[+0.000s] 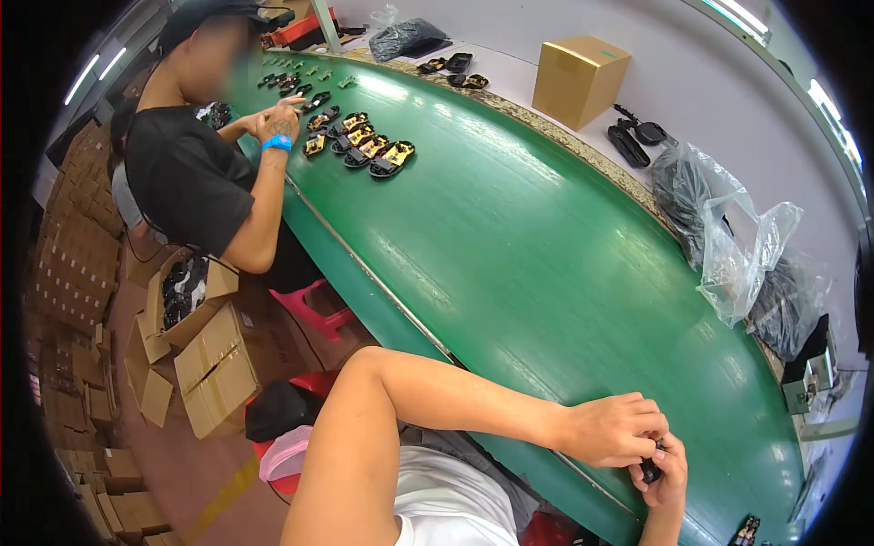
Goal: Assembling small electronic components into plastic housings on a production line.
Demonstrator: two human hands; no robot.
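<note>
Over the green work surface (pixel 510 264), at the lower right, my two hands meet at a small black plastic part (pixel 650 470). My right hand (pixel 671 473) is closed around it, fingers curled. From the left, my left hand (pixel 617 429) reaches across with bent fingers pressed onto the same part. Most of the part is hidden behind the fingers, so its exact kind does not show. Near the bottom right edge lies a black housing (pixel 746 530) with electronic parts in it.
Farther along stand several black housings with yellow inserts (pixel 392 159). A co-worker (pixel 196 173) with a blue wristband works there. Along the far ledge are a cardboard box (pixel 580 82), black parts (pixel 628 146) and clear plastic bags (pixel 742 246). Open cartons (pixel 214 364) crowd the floor at left.
</note>
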